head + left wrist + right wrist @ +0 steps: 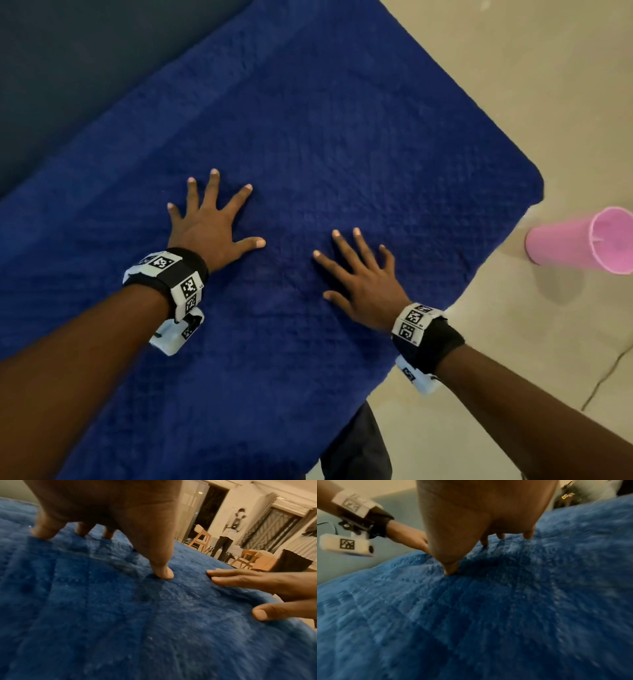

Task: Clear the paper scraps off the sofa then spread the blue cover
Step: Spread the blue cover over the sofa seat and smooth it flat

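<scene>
The blue cover (308, 137) lies spread flat over the sofa seat, filling most of the head view. My left hand (212, 219) rests on it palm down with fingers spread wide. To its right my right hand (359, 274) also lies flat on the cover, fingers straight. In the left wrist view my left hand's fingertips (163, 573) press into the plush cover (120, 615), and the right hand (265, 582) lies beside it. The right wrist view shows the right hand's fingertips (452, 569) on the cover (488, 615). No paper scraps are in sight.
A pink cup (582, 240) lies on its side on the beige floor (513, 85) to the right of the sofa. The dark sofa back (68, 68) rises at the upper left. A person (228, 534) stands among wooden chairs (202, 536) across the room.
</scene>
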